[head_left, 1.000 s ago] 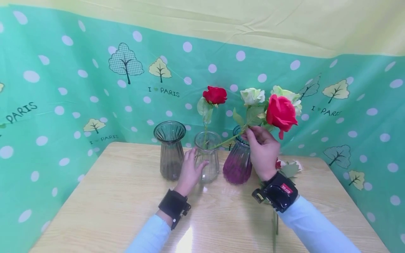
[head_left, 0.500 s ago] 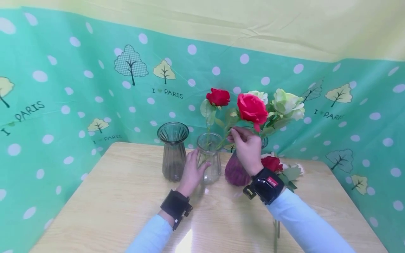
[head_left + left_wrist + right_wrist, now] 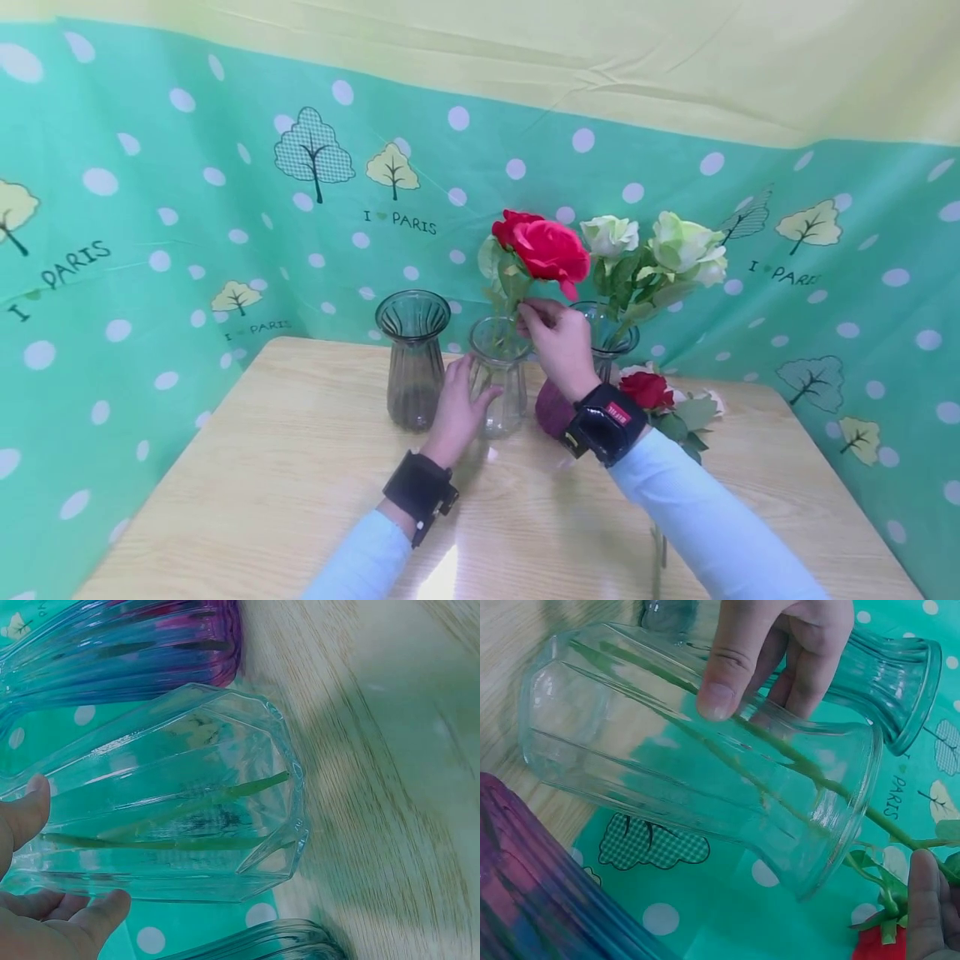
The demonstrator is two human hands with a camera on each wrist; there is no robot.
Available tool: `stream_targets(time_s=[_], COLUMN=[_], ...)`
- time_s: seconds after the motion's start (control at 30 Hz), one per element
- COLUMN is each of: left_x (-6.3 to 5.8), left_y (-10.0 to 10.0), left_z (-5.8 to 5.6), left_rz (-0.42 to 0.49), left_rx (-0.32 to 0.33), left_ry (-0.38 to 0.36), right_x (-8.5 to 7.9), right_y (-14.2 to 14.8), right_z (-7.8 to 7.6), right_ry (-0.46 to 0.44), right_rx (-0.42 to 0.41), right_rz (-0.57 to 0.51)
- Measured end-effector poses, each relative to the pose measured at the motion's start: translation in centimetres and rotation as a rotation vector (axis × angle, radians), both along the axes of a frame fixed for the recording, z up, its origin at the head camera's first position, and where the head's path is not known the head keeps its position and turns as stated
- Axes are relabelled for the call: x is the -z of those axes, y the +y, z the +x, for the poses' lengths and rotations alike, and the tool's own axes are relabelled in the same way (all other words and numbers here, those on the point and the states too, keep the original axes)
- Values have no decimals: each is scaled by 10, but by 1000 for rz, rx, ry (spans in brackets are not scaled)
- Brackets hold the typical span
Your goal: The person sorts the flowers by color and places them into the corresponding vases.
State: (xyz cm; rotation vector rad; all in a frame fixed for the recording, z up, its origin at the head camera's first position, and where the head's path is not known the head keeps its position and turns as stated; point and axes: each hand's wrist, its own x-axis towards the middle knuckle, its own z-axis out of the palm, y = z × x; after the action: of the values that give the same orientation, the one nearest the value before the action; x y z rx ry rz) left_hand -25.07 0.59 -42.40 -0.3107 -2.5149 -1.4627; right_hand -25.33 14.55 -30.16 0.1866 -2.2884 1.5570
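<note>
My left hand [image 3: 456, 412] grips the clear glass vase [image 3: 510, 400], thumb and fingers on opposite sides of it in the left wrist view. My right hand [image 3: 558, 350] is just above the rim, pinching the stem of a red artificial rose [image 3: 553, 252]. That bloom partly covers a second red rose [image 3: 510, 223] standing in the same vase. Two green stems [image 3: 180, 844] show through the glass in the left wrist view, their lower ends near the vase bottom. In the right wrist view, fingertips meet the held stem [image 3: 889, 827] just outside the rim.
A grey glass vase [image 3: 415, 379] stands to the left. At right, partly behind my right hand, a purple-based vase [image 3: 553, 408] holds white-green roses [image 3: 678, 242]. Another red rose [image 3: 647, 390] and pale blooms lie on the wooden table [image 3: 300, 467]. Patterned cloth [image 3: 225, 192] hangs behind.
My right hand has moved left with the red rose, from over the purple vase to the clear vase, and the stem has become more upright. The left hand stays on the vase.
</note>
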Motion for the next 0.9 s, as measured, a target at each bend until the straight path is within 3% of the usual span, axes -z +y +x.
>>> stream_targets(time_s=[0.43, 0.9], left_x=[2, 2], left_y=[-1, -2], left_z=[0, -1], left_rz=[-9, 7], left_rx=[8, 4], left_ry=[33, -17], right_x=[-3, -2], right_y=[-7, -16], right_z=[-11, -30], right_ry=[-5, -23], right_rx=[45, 122], right_rz=[38, 35])
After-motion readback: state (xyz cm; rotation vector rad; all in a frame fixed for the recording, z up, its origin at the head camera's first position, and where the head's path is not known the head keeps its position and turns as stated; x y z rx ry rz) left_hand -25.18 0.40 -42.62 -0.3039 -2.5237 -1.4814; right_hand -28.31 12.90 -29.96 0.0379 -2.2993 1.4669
